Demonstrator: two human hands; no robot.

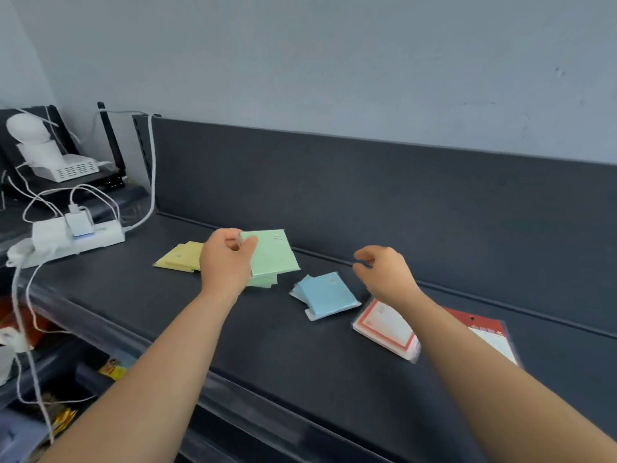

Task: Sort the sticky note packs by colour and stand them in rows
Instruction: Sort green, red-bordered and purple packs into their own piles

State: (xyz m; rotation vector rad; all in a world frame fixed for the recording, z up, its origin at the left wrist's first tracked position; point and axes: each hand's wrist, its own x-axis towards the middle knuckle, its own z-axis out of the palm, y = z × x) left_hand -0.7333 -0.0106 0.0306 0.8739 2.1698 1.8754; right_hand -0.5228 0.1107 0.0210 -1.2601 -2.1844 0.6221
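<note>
We've got the left hand point(227, 262) pinching a green pack point(272, 253) by its left corner, thumb on top, fingers curled under. The right hand point(384, 272) hovers just right of the blue packs point(329, 294), fingers loosely curled, nothing in it.

Largest to smallest, all placed off the blue packs:
- dark shelf point(267, 345): under them, carries everything.
- red-bordered label pack point(384, 327): near right of them, lying flat, partly hidden by the right forearm.
- power strip point(100, 237): well left, at the shelf end, charger plugged in.
- the held green pack: just left, face up and tilted, small print at its far right corner. It looks near square, so we can't call a long axis.
- green stack point(263, 281): just left, flat, right under the held pack.
- blue packs themselves: two, flat, overlapping, corners turned towards us.
- yellow packs point(178, 257): further left, past the left hand, flat, overlapping.
</note>
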